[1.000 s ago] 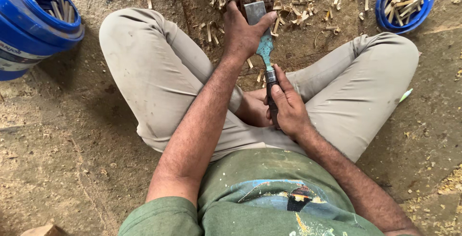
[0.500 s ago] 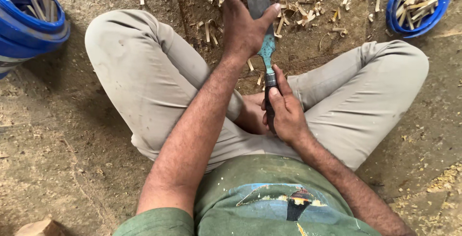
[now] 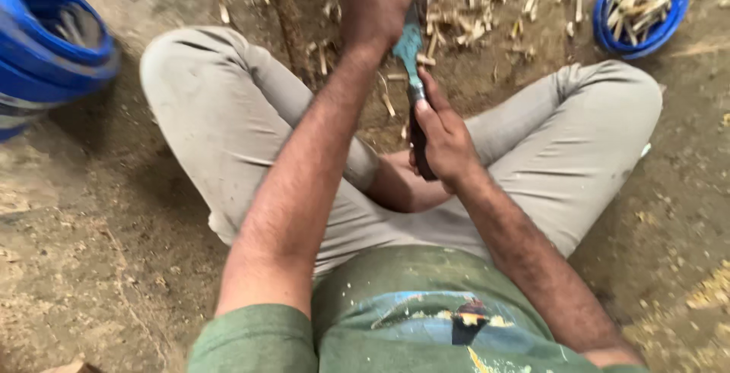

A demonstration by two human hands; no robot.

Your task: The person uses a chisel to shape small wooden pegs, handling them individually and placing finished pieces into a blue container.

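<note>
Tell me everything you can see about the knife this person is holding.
The knife is a heavy chopping blade, broad, greenish-grey and worn, seemingly metal, with a dark handle. It points away from the person, over the gap between the crossed legs. The right hand grips the handle, thumb laid along it toward the blade. The left hand lies over the blade's far end, hiding the tip. Pale wood chips litter the ground beyond.

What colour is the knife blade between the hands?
Teal-green, on the knife with a dark handle gripped by the right hand. Head view shows it.
</note>
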